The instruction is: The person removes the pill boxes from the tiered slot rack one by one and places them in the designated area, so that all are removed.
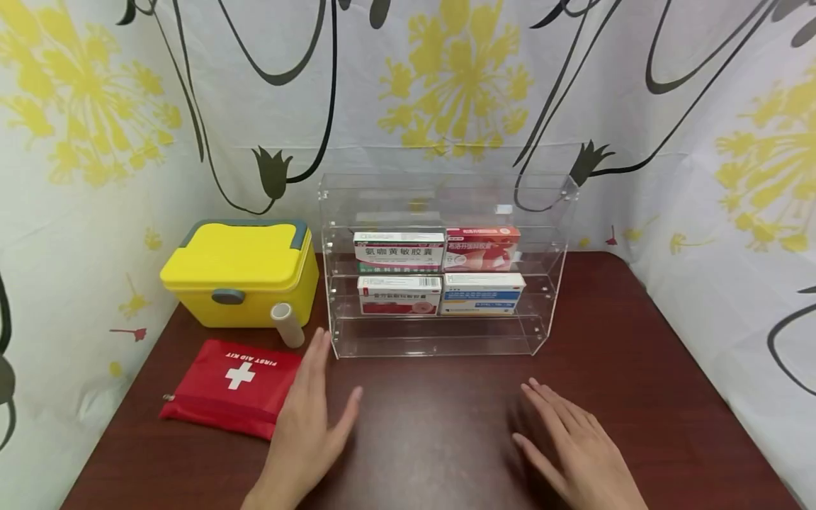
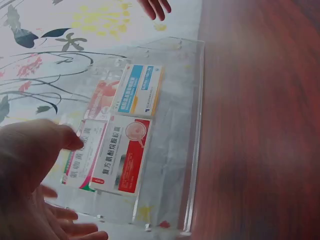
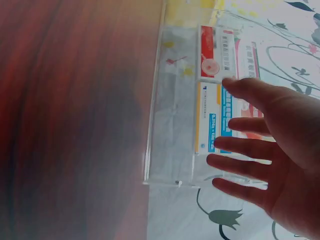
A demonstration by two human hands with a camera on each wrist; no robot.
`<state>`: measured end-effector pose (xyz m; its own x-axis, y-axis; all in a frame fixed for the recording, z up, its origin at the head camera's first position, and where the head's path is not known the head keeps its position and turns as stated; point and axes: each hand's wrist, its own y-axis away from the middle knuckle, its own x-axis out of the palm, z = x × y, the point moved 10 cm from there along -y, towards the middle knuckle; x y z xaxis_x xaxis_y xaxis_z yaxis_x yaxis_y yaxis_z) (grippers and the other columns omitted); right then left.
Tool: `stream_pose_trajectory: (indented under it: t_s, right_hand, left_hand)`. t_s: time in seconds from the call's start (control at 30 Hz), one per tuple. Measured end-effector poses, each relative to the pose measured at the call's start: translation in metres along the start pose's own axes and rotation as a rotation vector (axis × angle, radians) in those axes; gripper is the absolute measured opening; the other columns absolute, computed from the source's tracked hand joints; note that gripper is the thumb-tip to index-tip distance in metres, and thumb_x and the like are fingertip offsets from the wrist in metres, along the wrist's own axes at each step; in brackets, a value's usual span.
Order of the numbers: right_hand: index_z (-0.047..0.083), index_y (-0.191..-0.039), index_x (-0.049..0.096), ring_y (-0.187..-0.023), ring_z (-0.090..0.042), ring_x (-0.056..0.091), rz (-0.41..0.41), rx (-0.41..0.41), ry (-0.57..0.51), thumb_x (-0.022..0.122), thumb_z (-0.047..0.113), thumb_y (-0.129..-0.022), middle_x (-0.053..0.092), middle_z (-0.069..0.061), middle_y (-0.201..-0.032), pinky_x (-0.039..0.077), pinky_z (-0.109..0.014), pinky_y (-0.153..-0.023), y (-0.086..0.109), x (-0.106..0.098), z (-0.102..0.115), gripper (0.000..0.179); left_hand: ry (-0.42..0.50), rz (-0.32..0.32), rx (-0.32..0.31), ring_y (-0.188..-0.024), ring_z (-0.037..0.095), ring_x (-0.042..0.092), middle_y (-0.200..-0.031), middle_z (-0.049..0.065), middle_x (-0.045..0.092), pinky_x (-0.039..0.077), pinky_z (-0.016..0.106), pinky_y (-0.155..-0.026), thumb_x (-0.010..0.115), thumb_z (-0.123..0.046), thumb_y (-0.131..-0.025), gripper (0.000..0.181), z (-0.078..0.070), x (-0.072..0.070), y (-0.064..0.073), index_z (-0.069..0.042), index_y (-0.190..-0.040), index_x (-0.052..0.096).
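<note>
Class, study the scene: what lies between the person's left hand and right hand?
Between the left hand and the right hand lies only bare reddish-brown tabletop, as the head view shows.

Wooden table: clear rack, yellow box, cylinder, red pouch.

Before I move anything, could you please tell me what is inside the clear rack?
The clear rack holds a green-white box and a red box above, a red-white box and a blue-white box below. Their insides are covered; whether more stand behind, I cannot tell.
</note>
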<state>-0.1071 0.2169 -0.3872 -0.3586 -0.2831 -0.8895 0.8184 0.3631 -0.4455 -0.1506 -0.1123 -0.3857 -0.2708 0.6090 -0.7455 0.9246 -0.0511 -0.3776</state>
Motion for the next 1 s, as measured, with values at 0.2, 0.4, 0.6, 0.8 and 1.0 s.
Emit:
stream_pose_trajectory:
  t_s: [0.2, 0.4, 0.6, 0.8, 1.0]
  right_hand:
    - [0.013, -0.135, 0.061, -0.106, -0.023, 0.062, -0.187, -0.125, -0.086, 0.051, 0.046, -0.099, 0.064, -0.005, -0.124, 0.043, -0.034, -0.087, -0.017, -0.03, 0.014, 0.05]
    - [0.011, -0.132, 0.063, -0.102, -0.024, 0.064, -0.215, -0.184, -0.124, 0.049, 0.043, -0.101, 0.065, -0.007, -0.119, 0.047, -0.034, -0.085, -0.049, -0.05, 0.015, 0.047]
    - [0.01, -0.13, 0.064, -0.103, -0.025, 0.065, -0.254, -0.195, -0.156, 0.051, 0.043, -0.1, 0.065, -0.008, -0.119, 0.047, -0.029, -0.091, -0.083, -0.065, 0.003, 0.047]
    - [0.009, -0.133, 0.061, -0.115, -0.026, 0.059, -0.199, -0.138, -0.177, 0.072, 0.021, -0.087, 0.062, -0.009, -0.127, 0.039, -0.025, -0.103, -0.115, -0.062, -0.023, 0.049]
    - [0.009, -0.135, 0.058, -0.111, -0.024, 0.057, -0.143, -0.046, -0.162, 0.08, 0.011, -0.081, 0.058, -0.01, -0.131, 0.052, -0.042, -0.082, -0.136, -0.049, -0.043, 0.059]
  left_hand:
    - [0.35, 0.035, -0.198, -0.143, 0.019, 0.024, -0.158, -0.003, 0.022, 0.04, 0.048, -0.105, 0.076, -0.029, -0.086, 0.095, 0.024, 0.016, -0.022, -0.025, -0.157, 0.014]
    - [0.59, 0.05, -0.255, -0.142, 0.021, 0.027, -0.156, 0.0, 0.027, 0.034, 0.048, -0.11, 0.07, -0.026, -0.092, 0.084, 0.044, 0.038, -0.041, -0.024, -0.156, 0.016]
    - [0.688, 0.022, -0.27, -0.14, 0.023, 0.033, -0.154, 0.002, 0.03, 0.034, 0.05, -0.109, 0.066, -0.021, -0.095, 0.076, 0.062, 0.054, -0.058, -0.025, -0.155, 0.02]
    - [0.783, 0.049, -0.339, -0.143, 0.023, 0.027, -0.157, 0.007, 0.027, 0.026, 0.047, -0.114, 0.064, -0.017, -0.096, 0.076, 0.065, 0.056, -0.064, -0.017, -0.156, 0.018]
    - [0.807, 0.058, -0.375, -0.141, 0.027, 0.03, -0.155, 0.012, 0.029, 0.027, 0.046, -0.114, 0.063, -0.013, -0.096, 0.073, 0.06, 0.051, -0.058, -0.013, -0.156, 0.02]
